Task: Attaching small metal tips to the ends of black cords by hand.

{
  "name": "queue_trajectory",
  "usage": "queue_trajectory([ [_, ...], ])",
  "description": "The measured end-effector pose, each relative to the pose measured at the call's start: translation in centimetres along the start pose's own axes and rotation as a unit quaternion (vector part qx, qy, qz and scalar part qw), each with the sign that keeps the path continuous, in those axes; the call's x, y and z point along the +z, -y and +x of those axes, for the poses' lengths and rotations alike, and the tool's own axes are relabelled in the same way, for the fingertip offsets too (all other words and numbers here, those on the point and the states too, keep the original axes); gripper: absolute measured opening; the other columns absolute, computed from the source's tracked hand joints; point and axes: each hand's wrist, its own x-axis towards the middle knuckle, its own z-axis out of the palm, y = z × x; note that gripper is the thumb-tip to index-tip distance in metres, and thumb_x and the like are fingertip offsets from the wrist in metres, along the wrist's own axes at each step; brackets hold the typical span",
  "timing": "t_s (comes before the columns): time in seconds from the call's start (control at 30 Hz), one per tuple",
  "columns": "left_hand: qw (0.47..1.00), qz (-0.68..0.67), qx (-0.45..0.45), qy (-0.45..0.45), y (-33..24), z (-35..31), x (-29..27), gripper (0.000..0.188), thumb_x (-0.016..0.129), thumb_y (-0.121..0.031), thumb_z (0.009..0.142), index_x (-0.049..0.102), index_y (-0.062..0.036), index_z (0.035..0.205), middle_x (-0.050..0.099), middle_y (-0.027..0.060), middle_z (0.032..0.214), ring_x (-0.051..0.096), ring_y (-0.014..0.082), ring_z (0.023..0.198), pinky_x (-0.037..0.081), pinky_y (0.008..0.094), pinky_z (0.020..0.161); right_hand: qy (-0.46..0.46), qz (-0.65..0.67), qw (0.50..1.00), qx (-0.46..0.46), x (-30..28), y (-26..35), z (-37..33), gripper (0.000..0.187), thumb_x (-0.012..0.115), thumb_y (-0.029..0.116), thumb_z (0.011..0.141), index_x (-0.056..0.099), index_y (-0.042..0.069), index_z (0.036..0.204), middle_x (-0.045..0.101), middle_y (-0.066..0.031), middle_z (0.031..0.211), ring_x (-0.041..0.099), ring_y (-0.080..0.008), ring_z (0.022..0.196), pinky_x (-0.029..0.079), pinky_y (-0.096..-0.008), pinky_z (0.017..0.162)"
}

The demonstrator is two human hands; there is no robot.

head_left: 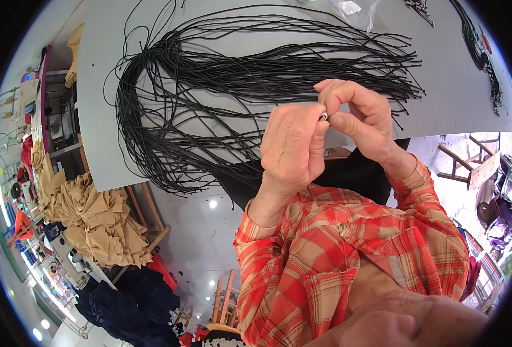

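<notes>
Both my hands are raised close together over the near edge of the table. My left hand [293, 144] is closed, its thumb and forefinger pinching a small silvery metal fitting with a round opening [324, 116]. Beside it, my right hand [363, 118] is bent in a pinch, thumb and forefinger tips right at the fitting. Whatever lies between those right fingertips is too small to make out. Behind the hands spreads a big bundle of thin black cords [227, 75], gathered at the left and fanning out to the right.
The cords lie on a grey table [102, 115]. At its far side are a clear plastic bag [354, 14], small metal pieces [420, 10] and another dark cord bunch [475, 52]. Tan cloth [94, 214] and dark blue cloth [128, 303] are heaped at the left. A wooden stool [470, 165] stands at the right.
</notes>
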Motion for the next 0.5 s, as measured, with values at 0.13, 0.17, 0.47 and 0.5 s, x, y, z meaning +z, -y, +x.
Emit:
queue_trajectory([
  [0.13, 0.999, -0.035, 0.032, -0.014, 0.17, 0.19, 0.09, 0.022, 0.065, -0.001, 0.076, 0.057, 0.0039, 0.096, 0.06, 0.0108, 0.08, 0.057, 0.0248, 0.068, 0.047, 0.0315, 0.06, 0.001, -0.049, 0.997, -0.054, -0.16, -0.11, -0.17, 0.015, 0.064, 0.013, 0.079, 0.054, 0.002, 0.083, 0.055, -0.0035, 0.078, 0.05, -0.0168, 0.075, 0.033, -0.0422, 0.093],
  [0.17, 0.998, -0.055, 0.019, -0.023, 0.07, 0.19, 0.21, 0.023, 0.066, -0.002, 0.076, 0.057, 0.004, 0.096, 0.06, 0.0106, 0.08, 0.057, 0.0249, 0.069, 0.047, 0.0316, 0.06, -0.018, -0.052, 0.997, -0.059, -0.21, -0.04, -0.01, 0.011, 0.064, 0.009, 0.077, 0.056, 0.003, 0.082, 0.058, -0.0025, 0.076, 0.052, -0.0147, 0.074, 0.036, -0.0392, 0.092],
  [0.47, 0.999, -0.043, -0.005, -0.001, -0.23, 0.37, 0.1, 0.023, 0.065, -0.004, 0.077, 0.057, 0.0045, 0.096, 0.061, 0.011, 0.082, 0.058, 0.026, 0.07, 0.048, 0.0321, 0.061, -0.006, -0.138, 0.984, -0.113, -0.75, 0.43, 0.25, 0.011, 0.064, 0.008, 0.076, 0.055, 0.002, 0.08, 0.055, -0.004, 0.073, 0.051, -0.0179, 0.073, 0.035, -0.0419, 0.089],
  [0.5, 0.999, -0.039, -0.001, 0.006, -0.25, 0.41, 0.09, 0.022, 0.065, -0.003, 0.077, 0.057, 0.0046, 0.096, 0.061, 0.011, 0.082, 0.058, 0.0261, 0.07, 0.048, 0.0321, 0.061, -0.001, -0.146, 0.982, -0.121, -0.79, 0.43, 0.24, 0.011, 0.064, 0.008, 0.076, 0.055, 0.002, 0.08, 0.055, -0.004, 0.073, 0.051, -0.018, 0.073, 0.035, -0.0421, 0.089],
])
